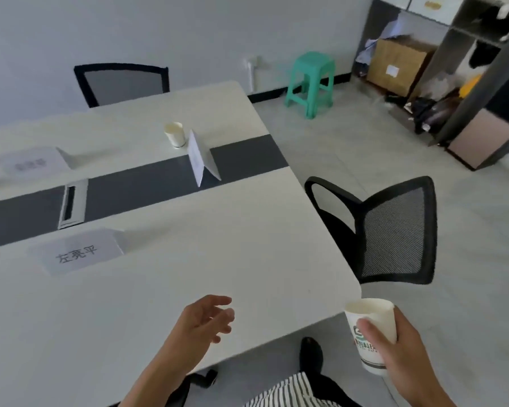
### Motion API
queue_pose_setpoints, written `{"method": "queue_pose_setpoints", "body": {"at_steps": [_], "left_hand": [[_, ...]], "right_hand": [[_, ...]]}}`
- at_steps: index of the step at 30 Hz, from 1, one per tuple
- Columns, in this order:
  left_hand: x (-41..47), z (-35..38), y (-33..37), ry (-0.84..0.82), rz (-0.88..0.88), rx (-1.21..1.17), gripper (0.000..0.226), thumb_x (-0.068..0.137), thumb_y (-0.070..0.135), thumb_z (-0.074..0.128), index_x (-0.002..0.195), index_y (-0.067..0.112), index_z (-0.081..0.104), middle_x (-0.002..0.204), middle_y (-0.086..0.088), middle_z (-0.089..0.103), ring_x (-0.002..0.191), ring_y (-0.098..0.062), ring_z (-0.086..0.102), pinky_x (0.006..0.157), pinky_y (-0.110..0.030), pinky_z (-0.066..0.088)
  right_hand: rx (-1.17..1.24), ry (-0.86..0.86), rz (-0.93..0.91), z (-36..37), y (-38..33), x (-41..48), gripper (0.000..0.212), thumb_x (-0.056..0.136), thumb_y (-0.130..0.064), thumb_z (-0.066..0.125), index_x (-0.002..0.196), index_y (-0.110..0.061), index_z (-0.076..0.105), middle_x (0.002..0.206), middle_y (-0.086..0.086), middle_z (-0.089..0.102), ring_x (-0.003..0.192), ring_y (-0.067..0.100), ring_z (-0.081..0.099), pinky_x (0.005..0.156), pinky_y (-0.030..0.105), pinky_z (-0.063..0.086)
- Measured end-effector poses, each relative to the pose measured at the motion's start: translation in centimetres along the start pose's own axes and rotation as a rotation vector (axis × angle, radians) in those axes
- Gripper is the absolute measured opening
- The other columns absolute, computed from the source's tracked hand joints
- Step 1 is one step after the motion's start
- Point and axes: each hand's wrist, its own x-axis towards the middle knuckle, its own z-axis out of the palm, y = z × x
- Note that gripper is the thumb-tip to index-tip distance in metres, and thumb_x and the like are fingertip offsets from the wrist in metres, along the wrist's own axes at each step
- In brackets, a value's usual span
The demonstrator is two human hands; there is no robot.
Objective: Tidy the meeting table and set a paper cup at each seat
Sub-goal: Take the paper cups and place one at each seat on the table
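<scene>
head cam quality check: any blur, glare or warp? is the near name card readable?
Head view: soft overall; the far name card at the left edge is blurred unreadable, the near name card legible. Head view: wide-angle warp leans the shelf unit and bows the table edge. Head view: flat dim light, no glare; print on the paper cup in the right hand is smeared.

On the table (247, 230), at upper centre of the frame, we see a paper cup (174, 134) just left of a standing name card (199, 157). A near chair (394, 230) sits off the table's right edge, and a far chair (121, 82) stands behind its far edge, upper left.
</scene>
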Motion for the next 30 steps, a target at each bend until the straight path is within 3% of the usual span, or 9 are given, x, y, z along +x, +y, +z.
{"method": "queue_pose_setpoints", "body": {"at_steps": [7,12,17,24,27,30], "left_hand": [[2.1,-0.4,1.7,0.305,-0.085,-0.176,0.014,0.092,0.02,0.063,0.105,0.024,0.066,0.094,-0.01,0.075,0.084,-0.019,0.072,0.076,-0.033,0.054],[1.4,0.1,0.3,0.46,-0.213,-0.314,0.016,0.092,0.022,0.062,0.107,0.024,0.065,0.097,-0.009,0.074,0.087,-0.019,0.071,0.073,-0.028,0.054],[1.6,-1.5,-2.2,0.543,-0.327,-0.431,0.016,0.091,0.016,0.063,0.107,0.017,0.066,0.095,-0.013,0.074,0.075,-0.012,0.07,0.065,-0.024,0.052],[7.0,-10.2,-4.0,0.538,-0.302,-0.399,0.016,0.089,0.026,0.066,0.105,0.028,0.065,0.092,-0.006,0.074,0.086,-0.019,0.071,0.076,-0.035,0.054],[9.7,-13.1,-4.6,0.535,-0.297,-0.388,0.017,0.092,0.026,0.062,0.108,0.028,0.063,0.094,-0.005,0.073,0.087,-0.016,0.07,0.077,-0.029,0.054],[11.5,-14.6,-5.1,0.501,-0.317,-0.409,0.017,0.092,0.026,0.062,0.109,0.028,0.064,0.094,-0.006,0.073,0.088,-0.015,0.07,0.078,-0.026,0.054]], "right_hand": [[-0.147,-0.438,-0.103,4.4,-7.2,13.7,0.062,0.049,-0.056,0.072,0.097,-0.019,0.063,0.082,0.0,0.071,0.065,0.005,0.065,0.059,0.023,0.053],[-0.322,-0.672,-0.191,11.0,-10.6,20.2,0.057,0.051,-0.064,0.07,0.093,-0.027,0.061,0.081,-0.013,0.071,0.065,0.003,0.064,0.062,0.028,0.051],[-0.443,-0.724,-0.269,19.3,-12.5,22.9,0.056,0.052,-0.07,0.065,0.092,-0.032,0.06,0.079,-0.018,0.07,0.07,0.004,0.065,0.065,0.031,0.052],[-0.584,-0.702,-0.316,32.6,-13.8,24.6,0.069,0.053,-0.076,0.064,0.104,-0.03,0.057,0.096,-0.01,0.067,0.088,0.014,0.065,0.076,0.038,0.054],[-0.612,-0.734,-0.332,38.8,-14.7,25.7,0.07,0.054,-0.067,0.071,0.11,-0.03,0.054,0.102,-0.011,0.065,0.095,0.016,0.063,0.081,0.04,0.054],[-0.581,-0.731,-0.351,44.2,-15.6,26.7,0.069,0.061,-0.046,0.082,0.118,-0.026,0.05,0.108,-0.008,0.062,0.101,0.017,0.06,0.082,0.033,0.051]]}}
